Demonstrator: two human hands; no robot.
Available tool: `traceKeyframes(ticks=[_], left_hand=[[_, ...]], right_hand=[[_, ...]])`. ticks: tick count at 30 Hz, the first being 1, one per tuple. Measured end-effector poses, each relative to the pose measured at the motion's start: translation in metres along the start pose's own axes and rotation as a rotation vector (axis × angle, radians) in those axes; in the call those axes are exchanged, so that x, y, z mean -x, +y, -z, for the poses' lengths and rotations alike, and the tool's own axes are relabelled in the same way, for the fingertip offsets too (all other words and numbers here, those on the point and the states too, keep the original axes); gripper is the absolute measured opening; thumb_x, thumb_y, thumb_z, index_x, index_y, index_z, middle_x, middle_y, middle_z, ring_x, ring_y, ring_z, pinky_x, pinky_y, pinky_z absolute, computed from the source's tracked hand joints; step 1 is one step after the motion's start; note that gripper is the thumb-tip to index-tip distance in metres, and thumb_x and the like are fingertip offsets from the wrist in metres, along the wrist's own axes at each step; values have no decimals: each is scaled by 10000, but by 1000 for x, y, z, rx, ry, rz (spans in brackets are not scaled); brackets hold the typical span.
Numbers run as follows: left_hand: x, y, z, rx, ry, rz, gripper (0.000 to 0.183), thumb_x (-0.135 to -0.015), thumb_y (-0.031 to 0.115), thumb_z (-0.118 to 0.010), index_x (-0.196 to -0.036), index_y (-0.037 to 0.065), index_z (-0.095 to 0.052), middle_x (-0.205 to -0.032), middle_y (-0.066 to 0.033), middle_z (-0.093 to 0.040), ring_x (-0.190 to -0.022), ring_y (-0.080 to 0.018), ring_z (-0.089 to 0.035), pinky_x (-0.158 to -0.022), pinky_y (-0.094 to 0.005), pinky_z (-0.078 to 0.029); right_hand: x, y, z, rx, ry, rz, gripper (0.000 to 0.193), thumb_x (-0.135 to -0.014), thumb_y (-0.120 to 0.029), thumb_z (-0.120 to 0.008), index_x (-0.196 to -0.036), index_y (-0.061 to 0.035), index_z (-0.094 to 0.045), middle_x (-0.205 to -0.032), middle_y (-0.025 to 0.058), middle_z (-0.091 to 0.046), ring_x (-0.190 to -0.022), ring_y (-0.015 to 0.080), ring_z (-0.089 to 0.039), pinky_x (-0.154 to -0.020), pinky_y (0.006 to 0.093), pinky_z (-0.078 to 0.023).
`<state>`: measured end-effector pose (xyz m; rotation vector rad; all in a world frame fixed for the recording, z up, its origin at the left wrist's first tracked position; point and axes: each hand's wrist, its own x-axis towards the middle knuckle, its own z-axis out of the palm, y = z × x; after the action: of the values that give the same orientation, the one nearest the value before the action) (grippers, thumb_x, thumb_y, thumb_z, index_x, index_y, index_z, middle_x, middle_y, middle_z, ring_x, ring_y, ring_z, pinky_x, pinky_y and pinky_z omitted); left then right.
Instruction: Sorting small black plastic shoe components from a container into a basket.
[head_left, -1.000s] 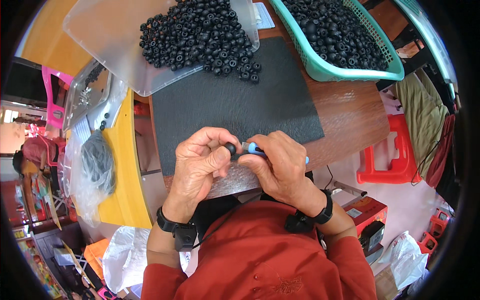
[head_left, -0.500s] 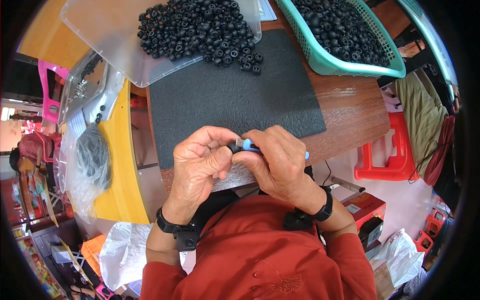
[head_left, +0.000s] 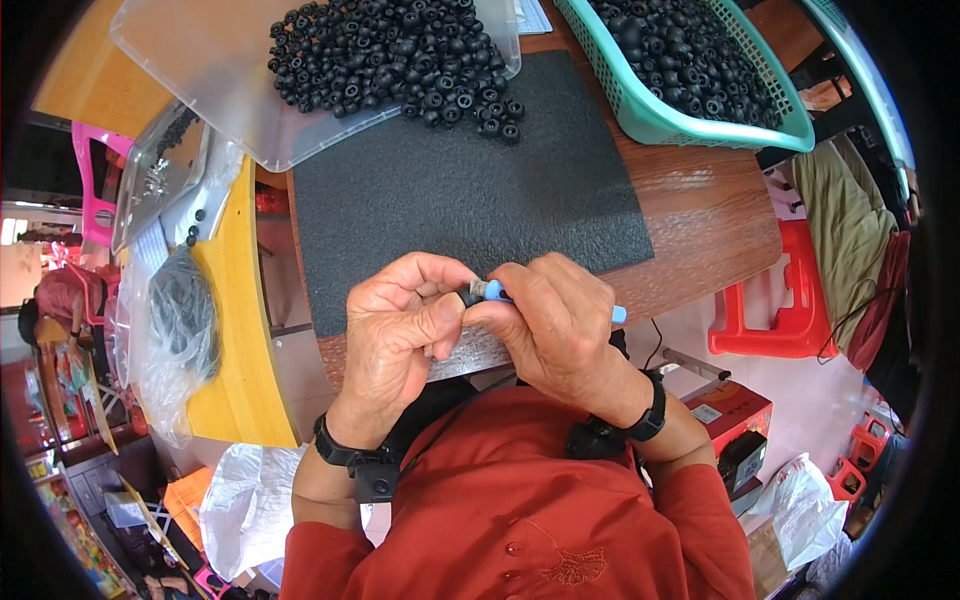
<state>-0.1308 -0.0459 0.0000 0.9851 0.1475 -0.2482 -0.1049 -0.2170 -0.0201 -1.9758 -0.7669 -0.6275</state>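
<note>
My left hand [head_left: 395, 320] pinches a small round black part [head_left: 466, 296], mostly covered by its thumb and fingers. In my right hand [head_left: 555, 310] is a knife with a light blue handle [head_left: 619, 314]; its short metal blade [head_left: 478, 288] touches or sits right beside the black part. Both hands are together over the near edge of a black mat [head_left: 470, 205]. At the far end of the mat lies a heap of similar round black parts [head_left: 390, 60], hollow in the middle, spilling from a clear plastic bin [head_left: 200, 75].
A green basket [head_left: 650, 120] full of black parts stands far right on the brown table [head_left: 700, 215]. At left, a yellow table [head_left: 240, 360] bears a plastic bag [head_left: 185, 320] of dark parts and a clear tray [head_left: 140, 205]. A red stool [head_left: 775, 340] is on the floor at right.
The knife has turned slightly in my right hand, its handle end showing a little more. My left hand keeps its pinch on the black part.
</note>
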Motion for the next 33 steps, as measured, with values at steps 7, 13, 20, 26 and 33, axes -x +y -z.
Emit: traceKeyframes(ticks=[7, 13, 20, 26, 33], left_hand=[[4, -7, 3, 15, 13, 21, 252, -851, 74, -738, -1045, -51, -636, -829, -64, -654, -555, -58, -484, -513, -177, -375], [-1, -13, 0, 6, -1, -27, 229, -871, 62, -716, -1061, -36, -635, -850, -61, -647, -574, -63, -490, -515, -186, -382], [-9, -8, 2, -9, -21, -20, 232, -893, 74, -687, -1092, -27, -623, -885, -83, -643, -579, -78, -494, -518, -202, -376], [-36, 8, 3, 129, -29, 141, 197, -978, 187, -570, -999, -2, -620, -891, -114, -626, -558, -110, -489, -493, -230, -352], [-97, 15, -12, -394, 93, 58, 232, -961, 246, -626, -833, 55, -600, -763, -34, -591, -554, -77, -464, -486, -223, -346]], right_hand=[[10, 0, -3, 10, -59, 17, 242, -825, -211, -741, -826, -24, -587, -636, 77, -477, -532, 243, -515, -459, 357, -407], [14, 9, -4, -30, 5, 7, 258, -832, -229, -740, -870, -11, -607, -651, 77, -501, -543, 240, -518, -471, 355, -407], [8, 15, 3, 22, 11, -23, 253, -833, -217, -743, -886, -9, -610, -667, 83, -509, -572, 254, -527, -513, 363, -420], [9, 22, 10, 29, 32, -56, 204, -874, -174, -715, -927, -3, -618, -700, 87, -555, -566, 257, -521, -503, 368, -406], [9, 23, 13, 13, 66, -66, 214, -862, -170, -725, -923, 5, -618, -683, 85, -542, -562, 249, -519, -500, 359, -407]])
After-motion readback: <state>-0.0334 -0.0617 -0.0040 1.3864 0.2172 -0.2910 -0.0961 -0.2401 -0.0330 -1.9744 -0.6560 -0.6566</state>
